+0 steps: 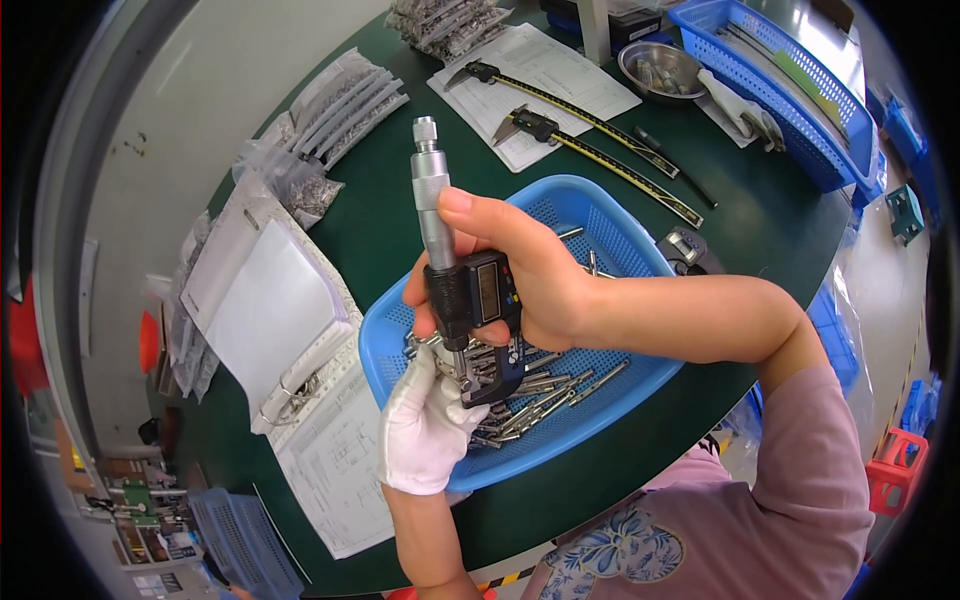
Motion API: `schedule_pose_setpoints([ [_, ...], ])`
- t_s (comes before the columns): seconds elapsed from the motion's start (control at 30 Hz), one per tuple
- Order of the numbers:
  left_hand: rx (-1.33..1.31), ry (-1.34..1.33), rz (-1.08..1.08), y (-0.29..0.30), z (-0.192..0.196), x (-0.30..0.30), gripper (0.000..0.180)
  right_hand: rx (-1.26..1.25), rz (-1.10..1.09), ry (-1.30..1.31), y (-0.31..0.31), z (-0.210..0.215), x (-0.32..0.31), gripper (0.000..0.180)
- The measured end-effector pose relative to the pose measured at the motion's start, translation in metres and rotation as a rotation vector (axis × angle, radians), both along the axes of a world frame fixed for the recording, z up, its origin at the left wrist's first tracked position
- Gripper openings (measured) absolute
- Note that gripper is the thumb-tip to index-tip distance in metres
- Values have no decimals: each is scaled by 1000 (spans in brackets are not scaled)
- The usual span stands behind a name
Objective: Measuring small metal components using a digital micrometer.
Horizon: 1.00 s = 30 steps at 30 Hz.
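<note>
A digital micrometer (432, 210) with a silver thimble and a black frame stands nearly upright over a blue basket (378, 340). My bare right hand (535, 265) is wrapped around its body, thumb against the sleeve. Below it, my left hand (425, 435), in a white glove, has its fingers closed at the micrometer's jaws. A small metal part (464, 378) shows between the jaws, at the gloved fingertips; most of it is hidden. Several slim metal pins (560, 395) lie loose in the basket under both hands.
Two digital calipers (590, 115) rest on printed sheets (520, 60) at the back. Beside them are a steel bowl (660, 72), a white glove (738, 105) and a larger blue basket (800, 100). An open binder (265, 290) and bagged parts (345, 105) occupy the left side.
</note>
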State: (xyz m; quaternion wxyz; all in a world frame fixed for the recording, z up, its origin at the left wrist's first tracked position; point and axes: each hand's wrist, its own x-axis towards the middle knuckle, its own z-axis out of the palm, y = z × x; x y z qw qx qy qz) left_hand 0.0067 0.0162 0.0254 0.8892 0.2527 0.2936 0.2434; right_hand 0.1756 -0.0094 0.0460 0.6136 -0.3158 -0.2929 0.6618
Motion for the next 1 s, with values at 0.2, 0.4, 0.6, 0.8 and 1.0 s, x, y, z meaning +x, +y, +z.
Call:
schedule_pose_setpoints([
  [0.2, -25, -28, -62, 3, -2, -2, 25, 25, -62, -223, -1, 1, -3, 72],
  [0.4, -37, -144, 22, 0, -2, -2, 28, -71, -42, 163, 2, 1, -1, 69],
  [0.6, -26, -345, -59, 2, -4, -8, 31, -59, 9, 170, 2, 0, 1, 66],
  [0.8, 932, 465, 226, -2, 2, -8, 16, -100, 27, 159, 5, 1, 13, 63],
  [1.0, 1948, 790, 199, 4, -11, 1, 17, -124, 74, 108, 6, -1, 11, 61],
])
